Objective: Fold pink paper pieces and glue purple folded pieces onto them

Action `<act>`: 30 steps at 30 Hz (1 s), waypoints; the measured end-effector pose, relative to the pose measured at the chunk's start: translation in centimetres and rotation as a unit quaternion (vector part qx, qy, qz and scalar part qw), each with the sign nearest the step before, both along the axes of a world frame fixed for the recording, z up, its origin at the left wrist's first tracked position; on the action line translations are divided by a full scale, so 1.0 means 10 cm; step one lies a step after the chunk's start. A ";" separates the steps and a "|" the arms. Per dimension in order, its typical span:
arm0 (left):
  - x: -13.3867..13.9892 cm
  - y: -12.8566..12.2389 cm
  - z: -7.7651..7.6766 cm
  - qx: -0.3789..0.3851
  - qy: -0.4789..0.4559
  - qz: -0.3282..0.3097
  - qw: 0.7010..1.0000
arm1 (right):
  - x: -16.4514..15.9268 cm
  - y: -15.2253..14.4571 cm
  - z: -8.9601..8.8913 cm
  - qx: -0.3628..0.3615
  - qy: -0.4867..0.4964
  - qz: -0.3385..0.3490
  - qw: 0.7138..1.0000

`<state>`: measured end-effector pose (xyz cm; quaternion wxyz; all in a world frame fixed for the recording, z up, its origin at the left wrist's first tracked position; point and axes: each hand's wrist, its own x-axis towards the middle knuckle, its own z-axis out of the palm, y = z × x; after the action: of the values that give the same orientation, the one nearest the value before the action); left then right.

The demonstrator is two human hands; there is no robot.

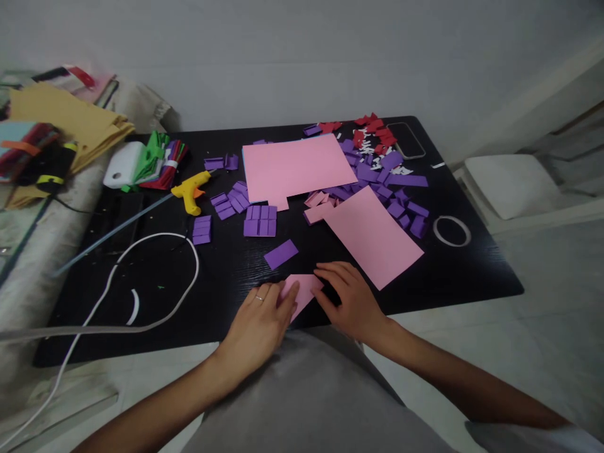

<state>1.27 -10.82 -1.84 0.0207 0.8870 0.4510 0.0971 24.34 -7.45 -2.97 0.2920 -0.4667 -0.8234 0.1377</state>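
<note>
Pink piece (304,288), one, flat on the black table (231,270) between both hands. Left hand (257,321), one band (259,297) on it: fingers bunched narrow, pressing the piece's left side; can't tell if pinching. Right hand (352,299): thumb and forefinger apart, tips at the piece's right edge. One purple strip (282,254) just beyond left fingertips. Two big pink sheets (375,239): one just beyond right hand, one farther ahead, between hands. Purple pieces (365,173) heaped beyond right hand, overlapping, uncountable; red scraps (376,124) and white scraps (365,148) past them, same. One yellow glue gun (189,189), well beyond left hand, to its left. One white hoop (467,236), right of right hand, apart.
</note>
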 end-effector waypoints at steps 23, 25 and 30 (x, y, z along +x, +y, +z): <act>-0.09 0.47 0.05 -0.156 -0.236 0.088 0.955 | -0.37 0.48 0.16 -0.153 -0.051 0.113 0.980; -0.10 0.48 0.03 -0.154 -0.241 0.070 0.956 | -0.36 0.44 0.11 -0.141 -0.026 0.112 0.983; -0.14 0.45 -0.05 -0.106 -0.205 0.022 0.973 | -0.29 0.28 -0.01 -0.015 -0.004 0.139 0.990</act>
<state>-0.12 -6.34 -2.29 0.2041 0.8307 0.4646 0.2289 21.47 -4.70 -3.06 0.2599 -0.3526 -0.8793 0.1872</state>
